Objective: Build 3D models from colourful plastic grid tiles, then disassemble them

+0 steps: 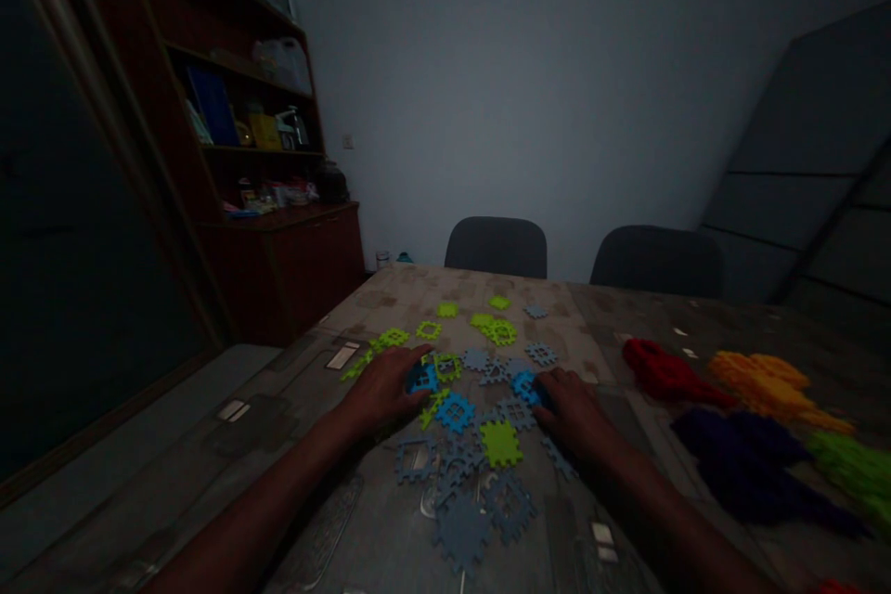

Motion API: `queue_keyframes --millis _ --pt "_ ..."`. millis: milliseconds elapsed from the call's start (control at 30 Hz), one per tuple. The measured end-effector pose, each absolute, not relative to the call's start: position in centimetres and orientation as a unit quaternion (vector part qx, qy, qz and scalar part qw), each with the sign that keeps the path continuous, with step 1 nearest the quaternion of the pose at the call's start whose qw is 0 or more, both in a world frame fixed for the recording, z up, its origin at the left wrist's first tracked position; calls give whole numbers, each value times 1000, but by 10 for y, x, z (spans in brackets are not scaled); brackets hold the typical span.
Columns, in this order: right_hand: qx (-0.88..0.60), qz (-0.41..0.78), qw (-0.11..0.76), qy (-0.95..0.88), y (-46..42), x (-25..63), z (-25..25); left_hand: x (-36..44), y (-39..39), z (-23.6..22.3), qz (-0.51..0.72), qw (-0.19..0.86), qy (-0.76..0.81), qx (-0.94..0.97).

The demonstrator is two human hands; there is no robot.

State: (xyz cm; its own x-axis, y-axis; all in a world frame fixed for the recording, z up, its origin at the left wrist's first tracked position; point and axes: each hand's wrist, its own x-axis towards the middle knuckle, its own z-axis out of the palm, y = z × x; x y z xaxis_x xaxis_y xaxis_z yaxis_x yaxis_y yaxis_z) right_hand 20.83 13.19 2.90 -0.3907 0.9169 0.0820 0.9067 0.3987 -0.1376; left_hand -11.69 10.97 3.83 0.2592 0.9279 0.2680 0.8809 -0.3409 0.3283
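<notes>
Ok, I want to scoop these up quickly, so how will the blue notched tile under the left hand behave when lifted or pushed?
The blue notched tile under the left hand looks like thin moulded plastic or foam, so it is probably light and fairly stiff. Lying flat, it seems unlikely to roll. Its notched edges may catch on neighbouring tiles when pushed.

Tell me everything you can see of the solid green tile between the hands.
The green tile is a flat, solid lime square with notched, interlocking edges, and it looks like foam or soft plastic. It lies flat on the patterned table among blue lattice tiles, below and between the left hand and right hand, touching neither.
</notes>
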Motion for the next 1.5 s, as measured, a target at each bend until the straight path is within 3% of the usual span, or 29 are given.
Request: queue_keyframes --millis 467,700,900,1033,1267,1500 --pt "-535 47 60 -841 62 209 53 -22 39 57 125 174 409 887" --pt "-580 106 83 -804 15 232 56 -47 59 53 186 177 418 872" --pt "-575 198 208 -766 15 246 37 -79 90 48 149 128 471 860" --pt "-573 273 189 -749 17 247 34 -83 95 43 129 134 454 871" --pt "-611 163 167 -757 11 252 32 -89 99 34 133 131 445 876" --pt "-568 138 137 -800 8 252 14 -89 100 34 122 123 481 859"
